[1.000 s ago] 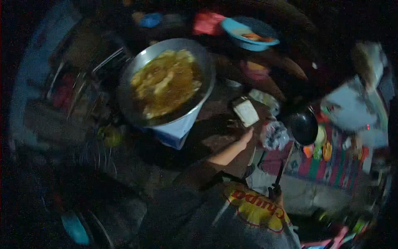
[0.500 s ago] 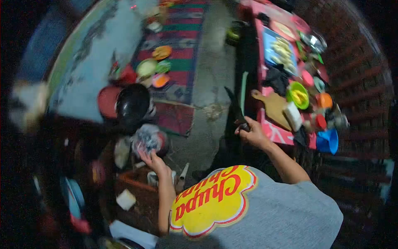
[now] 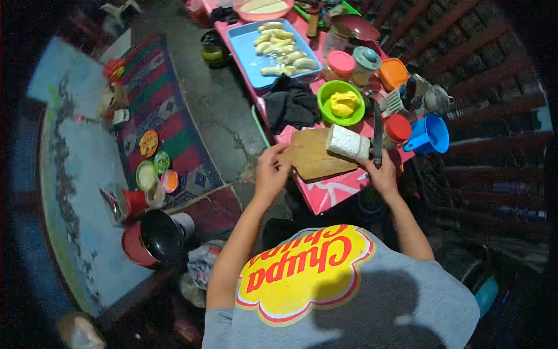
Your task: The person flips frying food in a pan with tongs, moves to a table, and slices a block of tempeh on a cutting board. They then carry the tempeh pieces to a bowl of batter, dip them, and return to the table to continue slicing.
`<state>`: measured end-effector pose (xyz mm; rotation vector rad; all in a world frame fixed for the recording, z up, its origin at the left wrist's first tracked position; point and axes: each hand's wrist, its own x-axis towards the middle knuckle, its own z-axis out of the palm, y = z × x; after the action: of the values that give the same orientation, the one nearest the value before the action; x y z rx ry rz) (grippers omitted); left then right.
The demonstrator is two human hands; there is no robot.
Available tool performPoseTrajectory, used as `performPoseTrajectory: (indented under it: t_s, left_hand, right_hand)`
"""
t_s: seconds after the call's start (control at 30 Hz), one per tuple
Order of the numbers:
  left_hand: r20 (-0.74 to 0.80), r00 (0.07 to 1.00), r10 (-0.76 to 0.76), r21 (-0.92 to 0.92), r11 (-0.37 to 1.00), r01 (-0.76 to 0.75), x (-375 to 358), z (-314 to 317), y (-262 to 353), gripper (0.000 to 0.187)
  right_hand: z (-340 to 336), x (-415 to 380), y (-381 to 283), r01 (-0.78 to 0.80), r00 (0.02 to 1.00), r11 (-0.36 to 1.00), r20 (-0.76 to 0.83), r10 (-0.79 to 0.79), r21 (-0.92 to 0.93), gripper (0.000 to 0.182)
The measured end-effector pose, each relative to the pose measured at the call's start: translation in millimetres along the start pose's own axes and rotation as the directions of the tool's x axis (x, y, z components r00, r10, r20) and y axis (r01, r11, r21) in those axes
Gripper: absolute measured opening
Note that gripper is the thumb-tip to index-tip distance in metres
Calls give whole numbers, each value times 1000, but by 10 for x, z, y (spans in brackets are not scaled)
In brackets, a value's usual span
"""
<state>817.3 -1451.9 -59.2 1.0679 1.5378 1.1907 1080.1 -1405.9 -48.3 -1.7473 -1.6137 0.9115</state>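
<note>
On the near end of the table lies a wooden cutting board (image 3: 314,156). My left hand (image 3: 272,173) is closed at its left end, where the handle is hidden behind the fingers. In my right hand (image 3: 382,175) is a knife (image 3: 378,129) with a dark handle, its blade pointing away from me. A white block like tempeh (image 3: 345,141) rests on the right part of the board, and my right fingertips are right at its near corner. Just beyond the board stands a green bowl (image 3: 326,111) with a yellow mass in it.
Peeled bananas (image 3: 279,49) lie on a blue tray (image 3: 244,58) farther up the pink-covered table. A black cloth (image 3: 289,104) lies between tray and board. Right of the knife stand a red-lidded jar (image 3: 398,127) and a blue pitcher (image 3: 431,135). A black wok (image 3: 161,235) is at left.
The view has swung toward the table. My left hand has come from the plastic bags to the board's handle end, and my right hand has brought the knife beside the white block.
</note>
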Motion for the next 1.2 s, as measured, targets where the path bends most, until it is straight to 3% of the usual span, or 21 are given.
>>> performPoseTrajectory:
  t_s: [0.07,0.1,0.13,0.17,0.2,0.27,0.3,0.33,0.43,0.47,0.53,0.67,0.77,0.8,0.87,0.9,0.93,1.0,1.03,1.13,1.2]
  left_hand:
    - [233,949,213,412,862,-295,274,214,-74,38]
    - [260,943,209,407,862,-303,413,322,-108,38]
    - [358,866,349,401,780,-480,551,431,-129,43]
    - [448,757,477,373,670,-642,673,529,-141,47]
    - [467,746,475,360,668,-651,733,595,-70,47]
    - [801,549,241,440,386,-811,842,702,159,56]
    - [866,413,282,360,222,-906,946,818,0,49]
    - [875,394,281,341,220,-914,983,925,-45,49]
    - [878,356,320,423,-170,-890,1009,1227,-196,44]
    - [884,339,321,407,-174,-897,1004,1307,-249,44]
    - [862,472,185,497,-120,-860,955,1371,-152,43]
    - [797,582,161,602,-152,-784,870,1394,-163,51]
    - [716,694,-67,671,337,-660,840,1070,148,73]
    - [721,690,-65,668,333,-666,857,953,98,73]
    - [662,714,227,425,670,-608,924,760,-119,68]
    - [688,726,9,544,656,-523,959,708,-207,65]
    - [687,726,3,550,651,-523,1004,641,-280,65]
    - [731,653,-199,489,820,-297,1087,530,-393,62]
    - [730,670,-135,419,863,-283,1085,493,-361,60]
    - [754,567,-332,388,921,22,1180,493,-419,52]
    - [750,526,-401,414,905,99,1167,442,-244,54]
  right_hand:
    - [44,-24,214,65,996,998,-62,-65,-4,21]
    - [46,-92,136,-68,998,995,18,67,66,20]
    - [45,-154,103,-202,976,971,107,189,129,19]
    - [136,-190,277,-134,991,987,44,130,91,19]
    - [160,-248,297,-148,989,984,27,146,95,19]
    - [216,-355,273,-255,967,946,76,244,201,20]
    - [242,-411,253,-285,959,945,49,280,160,24]
    - [267,-471,254,-295,955,941,33,293,165,24]
    - [356,-611,286,-310,948,934,-15,318,176,23]
    - [373,-657,259,-316,945,932,-31,326,181,23]
    - [405,-743,154,-322,934,919,-81,347,225,21]
    - [527,-907,169,-340,915,886,-108,389,314,19]
    - [582,-904,69,-394,890,845,-80,449,363,18]
    - [627,-868,26,-392,889,843,-86,450,368,18]
    - [708,-711,-56,-9,961,988,-270,50,153,20]
    - [748,-634,19,-141,961,969,-207,183,202,25]
    - [758,-510,65,-86,955,973,-259,142,216,33]
    - [706,-261,82,15,913,993,-404,-62,-119,43]
    - [651,-193,60,13,944,994,-327,-46,-104,48]
    - [615,-93,42,-4,989,1000,-148,0,-26,65]
    - [679,-111,-75,-50,998,994,-21,53,98,71]
